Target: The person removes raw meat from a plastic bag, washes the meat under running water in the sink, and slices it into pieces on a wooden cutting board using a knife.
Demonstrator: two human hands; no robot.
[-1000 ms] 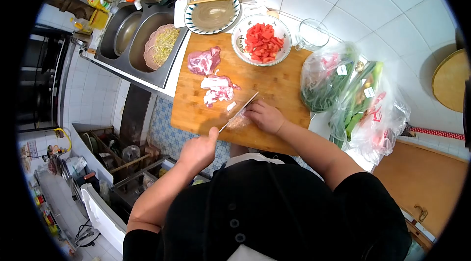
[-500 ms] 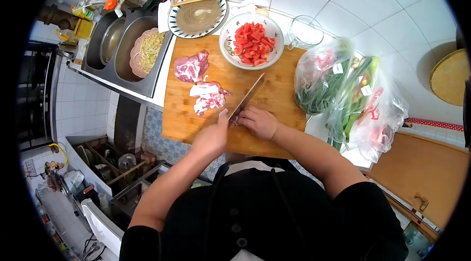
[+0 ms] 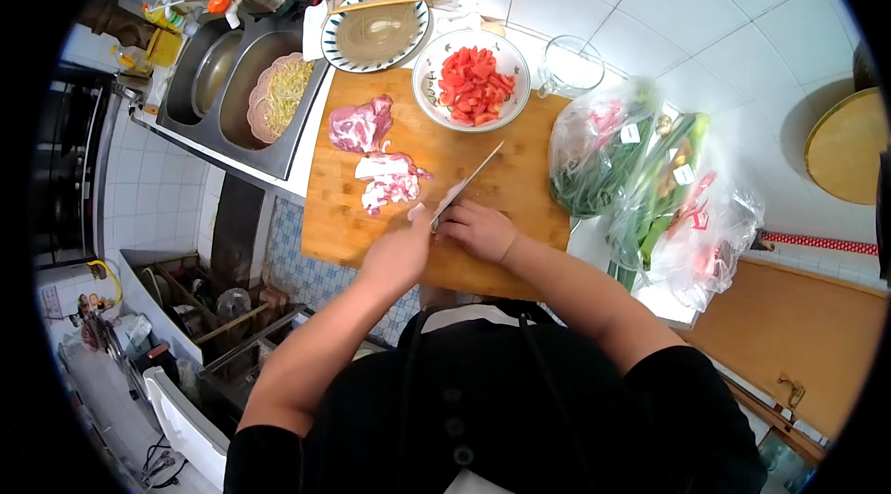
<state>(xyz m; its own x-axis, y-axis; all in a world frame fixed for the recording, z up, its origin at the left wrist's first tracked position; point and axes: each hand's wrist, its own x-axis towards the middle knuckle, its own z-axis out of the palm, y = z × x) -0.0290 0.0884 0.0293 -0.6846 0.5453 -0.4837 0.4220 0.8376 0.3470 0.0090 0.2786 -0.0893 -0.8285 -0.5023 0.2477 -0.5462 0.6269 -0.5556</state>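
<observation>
My left hand (image 3: 401,248) is closed round the handle of a kitchen knife (image 3: 480,166), whose blade slants up and to the right over a wooden cutting board (image 3: 520,188). Close beside the blade, my right hand (image 3: 478,231) rests on the board with its fingers curled; what lies under them is hidden. Up and left of the hands are cut pieces of raw meat (image 3: 392,190), pink with white fat. Beyond them sits a larger chunk of raw meat (image 3: 360,124). A bowl (image 3: 426,104) of chopped tomato (image 3: 476,84) stands at the board's far edge.
Left of the board, a double sink (image 3: 243,151) holds a pink colander (image 3: 257,114) of bean sprouts. A plate (image 3: 331,47) with chopsticks (image 3: 394,1) and a glass jug (image 3: 572,65) stand behind. Plastic bags of green vegetables (image 3: 603,160) lie on the right.
The whole view has shifted slightly. The knife has moved a little against my hands, and its blade shows at a slightly different angle. Both hands stay close together at the board's near side.
</observation>
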